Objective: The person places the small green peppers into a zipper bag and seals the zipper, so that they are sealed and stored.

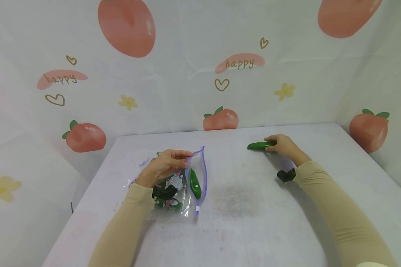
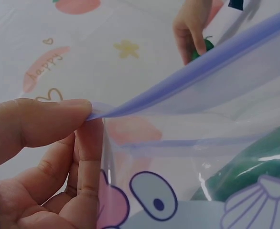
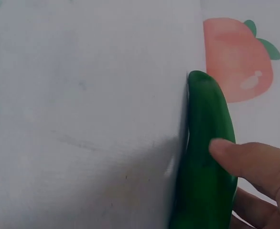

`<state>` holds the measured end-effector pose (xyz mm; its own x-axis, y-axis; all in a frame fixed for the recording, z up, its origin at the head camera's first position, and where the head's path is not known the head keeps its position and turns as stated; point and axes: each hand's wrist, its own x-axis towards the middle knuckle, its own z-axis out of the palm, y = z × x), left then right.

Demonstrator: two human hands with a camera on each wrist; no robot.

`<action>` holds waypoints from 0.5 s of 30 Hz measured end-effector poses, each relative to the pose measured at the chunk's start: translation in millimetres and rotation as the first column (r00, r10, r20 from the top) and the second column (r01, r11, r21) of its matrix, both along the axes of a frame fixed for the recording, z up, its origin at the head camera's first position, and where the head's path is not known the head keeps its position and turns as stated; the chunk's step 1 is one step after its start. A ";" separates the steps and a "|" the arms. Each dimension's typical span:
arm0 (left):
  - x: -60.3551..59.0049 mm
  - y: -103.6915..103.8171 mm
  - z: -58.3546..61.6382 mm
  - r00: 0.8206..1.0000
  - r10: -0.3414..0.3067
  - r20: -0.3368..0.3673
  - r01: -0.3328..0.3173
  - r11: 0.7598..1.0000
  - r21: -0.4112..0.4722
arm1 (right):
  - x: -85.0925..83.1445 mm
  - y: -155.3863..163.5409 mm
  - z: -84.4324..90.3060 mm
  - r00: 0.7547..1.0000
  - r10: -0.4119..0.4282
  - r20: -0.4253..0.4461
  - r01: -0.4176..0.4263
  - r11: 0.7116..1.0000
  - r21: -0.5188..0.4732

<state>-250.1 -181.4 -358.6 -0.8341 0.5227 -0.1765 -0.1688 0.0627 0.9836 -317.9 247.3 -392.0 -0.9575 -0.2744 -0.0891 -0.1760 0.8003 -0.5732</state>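
A clear zip bag (image 1: 205,174) with a purple edge and cartoon prints lies on the left of the table, its mouth parted toward the right. My left hand (image 1: 163,167) pinches the top corner of that mouth between thumb and fingers; the left wrist view shows the grip on the purple strip (image 2: 178,78). Inside the bag, a glossy green pepper (image 1: 195,184) shows near the mouth. Farther back on the right, my right hand (image 1: 285,146) holds another long green pepper (image 1: 256,145), thumb on its side, the smooth blunt end (image 3: 204,90) pointing away from the palm.
The white table (image 1: 240,237) reaches back to a hanging cloth (image 1: 180,89) printed with fruit, hearts and flowers. Black camera mounts sit at both wrists. A greyish smudge (image 1: 237,200) marks the tabletop between the arms.
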 end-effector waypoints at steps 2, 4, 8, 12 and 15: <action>-0.1 -0.2 -0.8 1.000 0.001 -0.001 -0.001 1.000 -0.003 | 0.8 -0.4 0.9 1.000 0.004 0.027 -0.004 1.000 0.018; 0.0 -0.3 -1.3 1.000 0.002 -0.002 -0.002 1.000 -0.006 | 1.6 -0.8 1.5 0.999 0.005 0.049 -0.006 1.000 0.030; 0.7 -0.2 -0.9 1.000 0.002 -0.004 -0.002 1.000 -0.007 | 2.7 -0.5 2.0 0.998 0.007 0.060 -0.009 0.999 0.033; 1.0 -0.5 -0.1 1.000 -0.001 -0.004 0.000 1.000 -0.021 | 4.0 -0.2 2.3 0.998 0.017 0.054 -0.019 1.000 0.022; 0.9 -0.7 -0.5 1.000 0.002 -0.002 -0.002 1.000 -0.025 | 4.5 0.1 1.9 0.998 0.023 0.057 -0.024 1.000 0.016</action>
